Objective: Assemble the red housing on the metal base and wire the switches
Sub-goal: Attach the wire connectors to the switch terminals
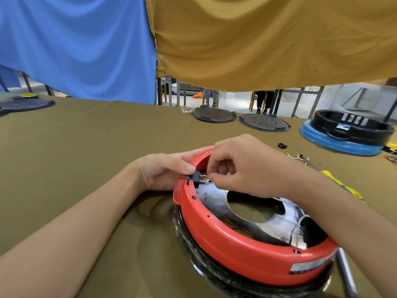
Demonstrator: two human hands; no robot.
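The red ring-shaped housing (232, 244) sits on a shiny metal base (217, 203) with a round opening, low and right of centre. At the housing's far left rim my left hand (165, 171) pinches a small black switch (194, 177) with brass terminals. My right hand (242, 164) reaches over the housing and pinches something small at those terminals; its fingers hide what it is. A white wire (299, 222) runs across the base on the right.
An olive cloth covers the table (96, 147). Two dark round plates (213, 115) (264, 123) lie at the back. A black housing on a blue base (343, 136) stands far right. A yellow-handled screwdriver (343, 186) and loose metal parts (297, 157) lie right of my forearm.
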